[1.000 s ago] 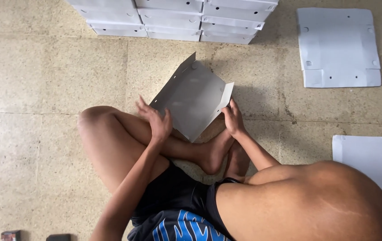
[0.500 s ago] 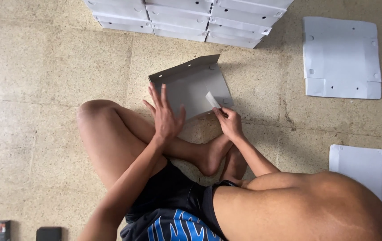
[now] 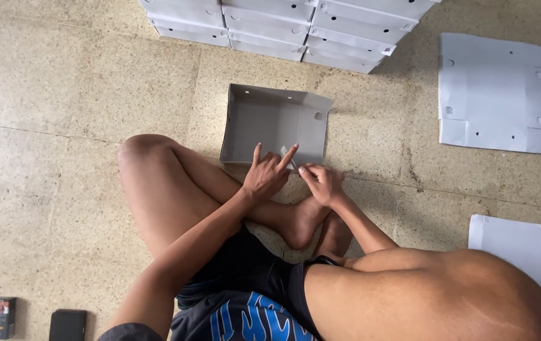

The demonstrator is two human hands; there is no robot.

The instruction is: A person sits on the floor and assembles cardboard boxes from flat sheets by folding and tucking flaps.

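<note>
Speckled stone tiles fill the frame, where a person sits cross-legged over a grey cardboard box (image 3: 273, 123) at centre, three walls up, the near side not yet closed. Left hand (image 3: 266, 175), fingers spread, presses the near edge; right hand (image 3: 322, 183) pinches a small flap (image 3: 287, 156). Finished boxes (image 3: 296, 25) stack along the top; flat blanks (image 3: 493, 91) wait at right.

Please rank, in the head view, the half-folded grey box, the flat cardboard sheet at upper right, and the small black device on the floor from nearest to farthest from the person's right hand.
From the right hand:
1. Half-folded grey box, touching, just ahead.
2. Flat cardboard sheet, upper right on the floor.
3. Small black device, far lower left corner.
</note>
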